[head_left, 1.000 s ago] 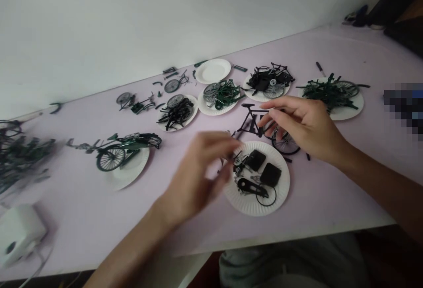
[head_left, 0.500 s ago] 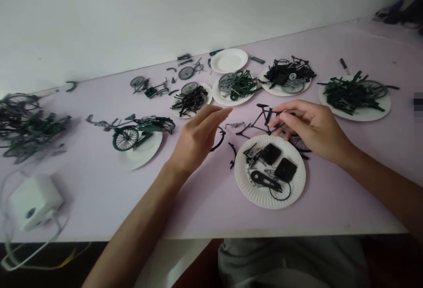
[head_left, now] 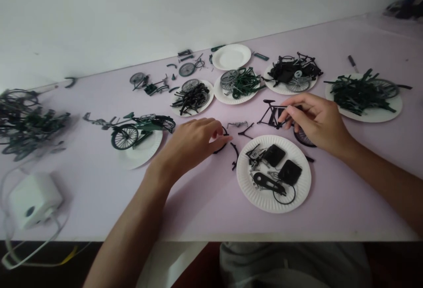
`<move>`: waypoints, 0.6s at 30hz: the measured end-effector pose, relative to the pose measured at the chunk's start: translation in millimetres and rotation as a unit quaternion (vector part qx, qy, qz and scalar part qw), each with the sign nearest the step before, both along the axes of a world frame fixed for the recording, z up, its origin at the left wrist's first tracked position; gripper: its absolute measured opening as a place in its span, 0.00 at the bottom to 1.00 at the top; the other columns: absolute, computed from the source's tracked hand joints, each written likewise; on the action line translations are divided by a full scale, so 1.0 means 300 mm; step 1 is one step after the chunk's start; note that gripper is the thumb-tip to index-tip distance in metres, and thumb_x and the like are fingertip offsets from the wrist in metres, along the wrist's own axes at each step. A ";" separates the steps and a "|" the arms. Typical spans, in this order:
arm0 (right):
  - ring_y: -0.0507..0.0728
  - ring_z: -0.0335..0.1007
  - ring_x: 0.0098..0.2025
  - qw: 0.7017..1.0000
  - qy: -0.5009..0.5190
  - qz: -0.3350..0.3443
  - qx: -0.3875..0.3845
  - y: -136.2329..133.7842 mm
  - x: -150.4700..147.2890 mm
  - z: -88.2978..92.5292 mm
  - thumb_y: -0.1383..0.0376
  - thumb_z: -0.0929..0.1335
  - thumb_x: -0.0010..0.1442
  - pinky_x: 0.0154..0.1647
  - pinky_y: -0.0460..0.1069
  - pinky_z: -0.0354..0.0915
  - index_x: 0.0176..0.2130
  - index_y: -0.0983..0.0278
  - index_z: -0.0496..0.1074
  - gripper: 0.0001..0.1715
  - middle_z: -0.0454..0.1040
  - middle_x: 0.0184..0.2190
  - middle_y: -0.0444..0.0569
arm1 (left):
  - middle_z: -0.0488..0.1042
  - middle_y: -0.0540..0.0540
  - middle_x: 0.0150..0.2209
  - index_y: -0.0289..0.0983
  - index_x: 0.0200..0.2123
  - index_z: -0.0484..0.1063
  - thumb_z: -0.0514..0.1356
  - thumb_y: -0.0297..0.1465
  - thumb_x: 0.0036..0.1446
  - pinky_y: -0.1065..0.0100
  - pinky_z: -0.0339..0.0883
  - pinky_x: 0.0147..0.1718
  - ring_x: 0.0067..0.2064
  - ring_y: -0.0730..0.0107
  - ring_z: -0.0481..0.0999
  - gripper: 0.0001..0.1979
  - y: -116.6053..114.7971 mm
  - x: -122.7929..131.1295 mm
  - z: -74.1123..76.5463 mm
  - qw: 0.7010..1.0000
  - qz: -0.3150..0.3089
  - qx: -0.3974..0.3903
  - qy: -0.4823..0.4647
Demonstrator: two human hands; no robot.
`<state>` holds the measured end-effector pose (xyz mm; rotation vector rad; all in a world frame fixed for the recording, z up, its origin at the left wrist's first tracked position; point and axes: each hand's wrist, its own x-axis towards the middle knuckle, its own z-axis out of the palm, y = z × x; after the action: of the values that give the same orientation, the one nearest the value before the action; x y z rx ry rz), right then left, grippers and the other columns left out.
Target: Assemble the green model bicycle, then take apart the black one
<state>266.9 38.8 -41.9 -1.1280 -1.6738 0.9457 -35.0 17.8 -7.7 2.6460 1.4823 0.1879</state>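
A black miniature bicycle frame (head_left: 271, 114) with a saddle stands behind the near plate, and my right hand (head_left: 313, 118) is closed on its right part with thumb and fingers. Those fingers hide much of the frame. Beneath this hand a black spoked wheel (head_left: 304, 138) partly shows. My left hand (head_left: 194, 140) reaches palm-down over the table, thumb and index finger apart, close to a thin black ring-like part (head_left: 220, 148) that it partly covers. Between the hands lie a curved black strip (head_left: 235, 156), a black forked piece (head_left: 246, 131) and a grey part (head_left: 238, 124).
The near paper plate (head_left: 243, 191) carries black panels and small parts. Behind stand plates of black and green bicycle parts, including the right plate (head_left: 396, 105). A green model bicycle (head_left: 142, 129), a heap of models (head_left: 29, 123) and a white charger (head_left: 35, 200) are at left.
My left hand has lowered, its thumb now extending toward the ring-like part. My right hand has shifted slightly with the bicycle frame, away from the forked piece. The camera view has moved a little.
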 end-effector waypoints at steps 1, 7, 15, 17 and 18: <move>0.51 0.76 0.29 1.000 -0.004 -0.001 0.009 0.000 0.001 -0.002 0.65 0.68 0.69 0.26 0.46 0.68 0.44 0.61 0.76 0.06 0.81 0.35 0.47 | 0.77 0.48 0.31 0.38 0.33 0.73 0.60 0.43 0.69 0.67 0.59 0.26 0.29 0.66 0.73 0.16 0.000 0.005 -0.005 1.000 0.008 -0.005 0.005; 0.51 0.75 0.29 0.999 0.000 -0.022 0.043 -0.027 0.002 0.017 0.64 0.67 0.70 0.26 0.47 0.69 0.45 0.60 0.75 0.07 0.81 0.35 0.46 | 0.77 0.47 0.35 0.38 0.36 0.72 0.62 0.34 0.66 0.67 0.63 0.28 0.31 0.66 0.74 0.06 0.004 0.015 -0.022 0.998 0.054 -0.031 -0.008; 0.50 0.75 0.28 0.999 0.046 -0.005 0.015 -0.057 -0.014 0.047 0.66 0.67 0.70 0.25 0.45 0.70 0.44 0.61 0.75 0.06 0.80 0.34 0.45 | 0.81 0.47 0.37 0.38 0.41 0.74 0.65 0.32 0.65 0.67 0.73 0.33 0.35 0.66 0.80 0.05 0.003 -0.014 -0.005 0.983 0.056 0.084 -0.156; 0.50 0.76 0.27 0.996 0.080 0.014 -0.025 -0.061 -0.019 0.049 0.65 0.68 0.70 0.25 0.45 0.71 0.44 0.61 0.75 0.05 0.80 0.34 0.46 | 0.81 0.47 0.37 0.39 0.42 0.74 0.65 0.31 0.65 0.67 0.75 0.34 0.36 0.66 0.81 0.04 -0.001 -0.005 -0.004 0.970 0.037 0.152 -0.186; 0.51 0.77 0.27 0.994 0.096 0.027 -0.046 -0.064 -0.022 0.050 0.64 0.68 0.70 0.25 0.45 0.72 0.45 0.61 0.75 0.05 0.80 0.34 0.46 | 0.81 0.48 0.37 0.39 0.42 0.74 0.66 0.30 0.65 0.67 0.76 0.35 0.37 0.66 0.81 0.04 -0.005 0.002 -0.003 0.964 0.023 0.179 -0.196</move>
<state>260.2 19.7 -26.9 -1.0214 -1.5247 1.1397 -34.4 16.2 -8.5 2.6090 1.4822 1.0083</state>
